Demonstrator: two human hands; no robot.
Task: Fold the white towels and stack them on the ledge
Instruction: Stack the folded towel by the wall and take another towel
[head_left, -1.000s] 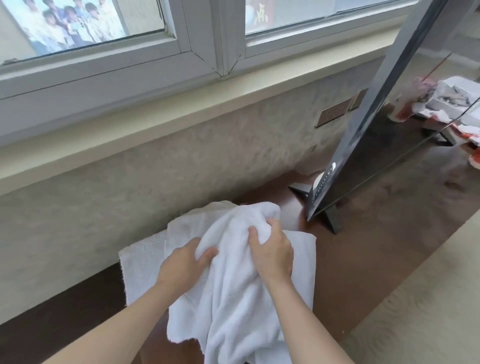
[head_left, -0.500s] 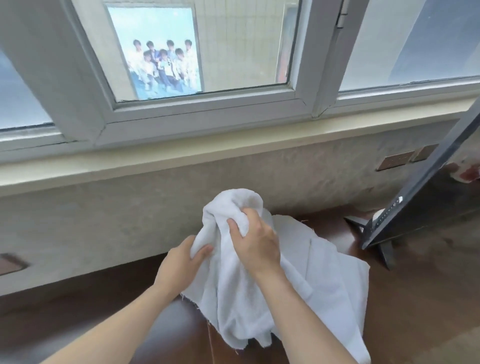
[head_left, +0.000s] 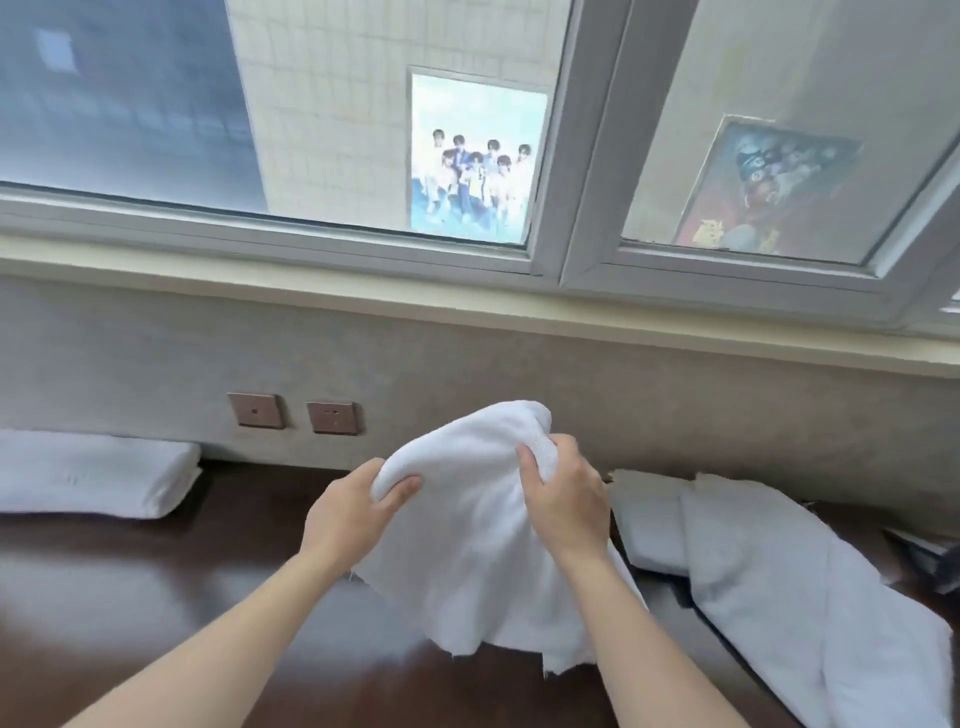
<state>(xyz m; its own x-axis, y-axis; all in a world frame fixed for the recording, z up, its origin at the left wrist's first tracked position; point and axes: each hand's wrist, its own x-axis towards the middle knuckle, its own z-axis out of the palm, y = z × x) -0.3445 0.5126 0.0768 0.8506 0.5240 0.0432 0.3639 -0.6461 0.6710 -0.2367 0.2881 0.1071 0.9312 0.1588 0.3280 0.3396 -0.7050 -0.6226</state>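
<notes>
A white towel (head_left: 483, 530) is held bunched above the dark desk (head_left: 156, 597), clenched at its upper edge by the left hand (head_left: 358, 514) and the right hand (head_left: 563, 501), probably so corners can be found before folding. A folded towel (head_left: 93, 480) is already laid at 9 o'clock, while unfolded ones (head_left: 769, 582) are draped at 3 o'clock, seemingly awaiting their turn.

**Soft daylight, bowed edges**

Even, cool daylight comes through the grey-framed window (head_left: 550, 171) above. The glossy dark brown wooden surface (head_left: 156, 582) carries pale sheen, with only faint shadows. The held white terry towel (head_left: 467, 519) is nearly overexposed. The wide lens bends the frame lines; edges and posters look soft.
</notes>
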